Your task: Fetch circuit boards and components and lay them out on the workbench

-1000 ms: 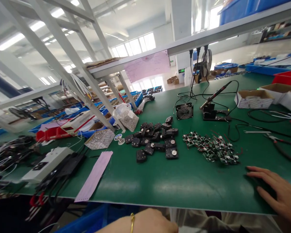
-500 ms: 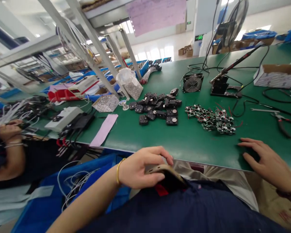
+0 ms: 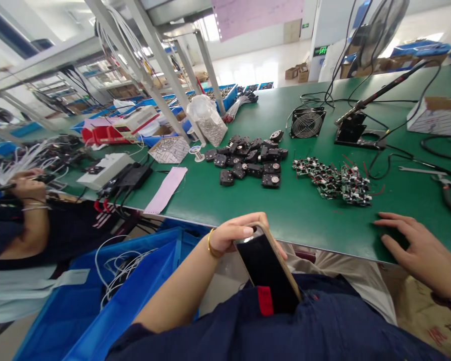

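My left hand (image 3: pixel 235 233) grips a gold-edged smartphone (image 3: pixel 266 268) along its side, above my lap, with its dark screen facing me. The phone's lower end is hidden behind a navy garment (image 3: pixel 285 321) with a red tag (image 3: pixel 265 301). My right hand (image 3: pixel 417 243) lies on the green bench mat (image 3: pixel 304 225) near the front edge, fingers apart and holding nothing. Nearest to it is a heap of small circuit boards with wires (image 3: pixel 332 180). Black square motor parts (image 3: pixel 244 163) lie further left.
A co-worker's hand (image 3: pixel 28 185) holds white wires at the left. A blue crate with white wires (image 3: pixel 120 281) stands below the bench edge. The bench also bears a soldering iron in its stand (image 3: pixel 355 130), a small fan (image 3: pixel 307 123), and pliers (image 3: pixel 445 193).
My left hand has lifted the phone, and more of its screen now shows. The view has swung, bringing my navy garment and the blue crate in. My right hand stays on the mat.
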Demonstrator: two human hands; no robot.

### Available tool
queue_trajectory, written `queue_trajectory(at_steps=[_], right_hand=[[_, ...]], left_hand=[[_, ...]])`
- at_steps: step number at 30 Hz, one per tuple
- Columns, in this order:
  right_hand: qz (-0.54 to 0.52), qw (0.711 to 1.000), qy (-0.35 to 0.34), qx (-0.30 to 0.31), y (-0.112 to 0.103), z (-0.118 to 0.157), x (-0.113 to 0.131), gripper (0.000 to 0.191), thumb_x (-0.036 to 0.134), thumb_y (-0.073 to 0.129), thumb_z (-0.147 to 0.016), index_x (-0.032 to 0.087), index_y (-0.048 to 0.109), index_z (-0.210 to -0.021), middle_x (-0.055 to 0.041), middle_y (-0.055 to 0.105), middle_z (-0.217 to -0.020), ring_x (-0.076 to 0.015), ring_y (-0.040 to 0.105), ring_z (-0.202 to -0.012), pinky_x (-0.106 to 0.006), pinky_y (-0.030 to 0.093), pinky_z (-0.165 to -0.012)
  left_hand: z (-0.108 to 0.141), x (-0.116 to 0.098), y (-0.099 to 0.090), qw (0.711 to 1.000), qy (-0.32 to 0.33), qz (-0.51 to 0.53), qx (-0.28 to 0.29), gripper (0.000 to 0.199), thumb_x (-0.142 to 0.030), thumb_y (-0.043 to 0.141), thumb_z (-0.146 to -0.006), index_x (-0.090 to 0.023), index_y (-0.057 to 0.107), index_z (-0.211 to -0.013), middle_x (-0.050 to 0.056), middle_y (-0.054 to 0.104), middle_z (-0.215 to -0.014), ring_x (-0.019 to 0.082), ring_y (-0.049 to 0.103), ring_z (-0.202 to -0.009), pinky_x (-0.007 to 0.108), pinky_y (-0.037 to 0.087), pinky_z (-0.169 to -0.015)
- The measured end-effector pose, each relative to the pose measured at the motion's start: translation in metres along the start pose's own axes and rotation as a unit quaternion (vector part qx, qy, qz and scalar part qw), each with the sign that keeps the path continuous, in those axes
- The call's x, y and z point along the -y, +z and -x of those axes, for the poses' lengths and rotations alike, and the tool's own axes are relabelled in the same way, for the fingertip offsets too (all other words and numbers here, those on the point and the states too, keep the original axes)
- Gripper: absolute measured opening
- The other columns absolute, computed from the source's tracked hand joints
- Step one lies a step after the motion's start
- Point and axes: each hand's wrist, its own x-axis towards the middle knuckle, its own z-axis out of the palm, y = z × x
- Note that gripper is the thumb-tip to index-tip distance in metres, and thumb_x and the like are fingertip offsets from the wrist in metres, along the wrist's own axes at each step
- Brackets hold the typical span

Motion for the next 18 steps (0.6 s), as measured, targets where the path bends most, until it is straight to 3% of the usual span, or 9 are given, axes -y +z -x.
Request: queue_trajectory(at_steps=[3,5,7,13,18], right_hand=[[0.002,1.0,-0.002,-0.005,-0.001,0.0,0.001,0.028,0.036,0.041,-0.1,0.017,0.059,-0.111,-0.0055,0.058,-0.123,-0.0204,0.056,-0.106,-0.036,0.043,-0.091],[0.003,1.0,-0.001,-0.007,-0.003,-0.001,0.003,0.028,0.036,0.042,-0.099,0.017,0.059,-0.11,-0.0051,0.059,-0.122,-0.0202,0.057,-0.105,-0.036,0.044,-0.091],[0.0,1.0,-0.001,-0.008,-0.004,-0.002,0.004,0.028,0.036,0.041,-0.099,0.017,0.06,-0.109,-0.0054,0.059,-0.121,-0.0204,0.057,-0.105,-0.036,0.044,-0.091],[-0.006,1.0,-0.003,-0.004,-0.001,0.0,0.001,0.029,0.037,0.04,-0.1,0.017,0.059,-0.111,-0.0057,0.057,-0.124,-0.0205,0.055,-0.108,-0.036,0.041,-0.094],[-0.004,1.0,-0.011,-0.008,-0.002,0.001,0.0,0.028,0.037,0.041,-0.1,0.018,0.059,-0.11,-0.0046,0.058,-0.123,-0.0194,0.055,-0.107,-0.035,0.041,-0.094]], left_hand=[[-0.01,0.015,-0.015,0.993,-0.045,0.086,0.061,0.051,-0.036,0.05,-0.09,-0.007,0.041,-0.131,0.029,0.055,-0.127,0.033,0.057,-0.119,0.048,0.042,-0.099],[-0.015,0.016,-0.015,0.99,-0.051,0.09,0.094,0.061,-0.039,0.051,-0.088,-0.008,0.04,-0.14,0.026,0.056,-0.124,0.037,0.054,-0.121,0.059,0.037,-0.102],[-0.019,0.013,-0.012,0.986,-0.068,0.095,0.116,0.063,-0.039,0.052,-0.086,-0.01,0.041,-0.141,0.024,0.055,-0.12,0.041,0.051,-0.123,0.068,0.027,-0.105],[-0.026,0.01,-0.006,0.979,-0.118,0.123,0.112,0.071,-0.04,0.056,-0.085,-0.006,0.031,-0.143,0.025,0.052,-0.119,0.044,0.044,-0.13,0.068,0.023,-0.108],[-0.021,-0.005,0.003,0.988,-0.091,0.081,0.097,0.061,-0.037,0.054,-0.087,-0.006,0.045,-0.139,0.025,0.055,-0.12,0.043,0.044,-0.132,0.069,0.023,-0.108]])
